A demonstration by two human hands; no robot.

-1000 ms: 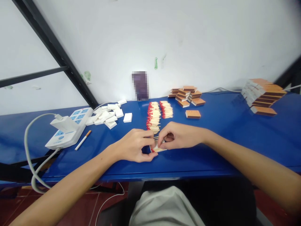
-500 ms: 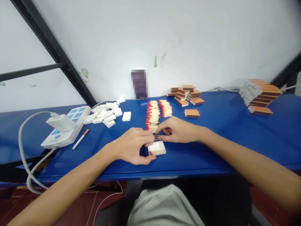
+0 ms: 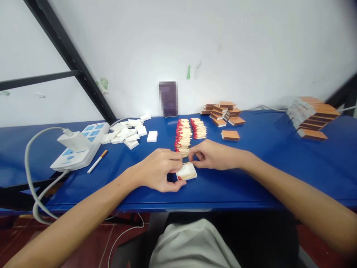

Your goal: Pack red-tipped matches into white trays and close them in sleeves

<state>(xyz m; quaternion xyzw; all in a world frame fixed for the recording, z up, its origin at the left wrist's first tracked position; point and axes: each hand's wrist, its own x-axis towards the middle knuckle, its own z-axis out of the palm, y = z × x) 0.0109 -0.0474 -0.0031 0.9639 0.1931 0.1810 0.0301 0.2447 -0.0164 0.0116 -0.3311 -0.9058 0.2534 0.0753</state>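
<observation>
A small white matchbox tray [image 3: 192, 176] lies near the front of the blue table, with several red-tipped matches [image 3: 187, 177] along its front side. My left hand [image 3: 161, 169] grips the tray's left end, thumb at the front and fingers at the back. Over the tray's back edge, my right hand [image 3: 208, 154] is closed in a pinch on matches [image 3: 187, 163], partly hidden by the fingers; their number I cannot tell. Just behind the hands is a long row of loose matches [image 3: 183, 136], and a shorter row of matches [image 3: 198, 129] lies to its right.
White trays [image 3: 125, 132] are heaped at left, with one single tray [image 3: 152, 136] apart. Brown matchbox sleeves [image 3: 223, 111] lie at back right; stacked matchboxes [image 3: 315, 115] stand farther right. A power strip [image 3: 80, 149], a cigarette [image 3: 97, 161] and a dark pixelated rectangle [image 3: 169, 98] are also present.
My right hand has brought the pinched matches from behind the tray down to its back edge. My left hand stays at the tray. The whole view has shifted slightly.
</observation>
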